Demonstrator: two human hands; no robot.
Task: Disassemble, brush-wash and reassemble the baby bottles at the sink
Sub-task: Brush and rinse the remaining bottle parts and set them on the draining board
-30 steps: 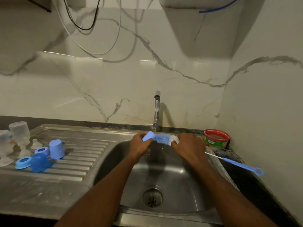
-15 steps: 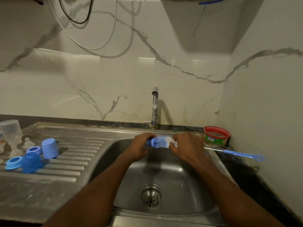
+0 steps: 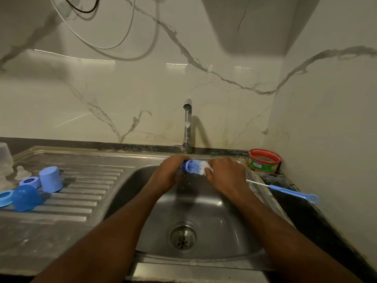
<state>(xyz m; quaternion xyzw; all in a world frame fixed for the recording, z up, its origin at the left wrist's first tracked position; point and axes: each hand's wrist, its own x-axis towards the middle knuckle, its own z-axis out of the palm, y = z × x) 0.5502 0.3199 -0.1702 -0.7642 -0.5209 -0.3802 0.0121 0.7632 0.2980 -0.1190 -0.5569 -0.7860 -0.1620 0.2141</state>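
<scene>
Steel sink (image 3: 234, 227), single basin with a ribbed draining surface (image 3: 85, 190) to your left; tap (image 3: 187, 123) at the back, water falling thin, as far as it can be made out.

Bottle parts on the draining surface: clear bottle (image 3: 5, 160) at the far left edge, blue cap (image 3: 50, 179) standing, blue dome cover (image 3: 25, 198), two blue collar rings (image 3: 30, 181), clear teat (image 3: 20, 172).

Red-rimmed tub (image 3: 264, 161), back right corner.

Thin blue teat brush (image 3: 285, 192), lying along the right sink rim.

Bottle brush (image 3: 195, 168), blue and white bristles, held over the basin under the tap. Your left hand (image 3: 169, 176) grips its blue end; your right hand (image 3: 224, 176) closes round the white bristle tip.

Hazards, as judged: wet plastic may slip from your grip and drop into the basin; your right elbow could nudge the teat brush off the rim.
</scene>
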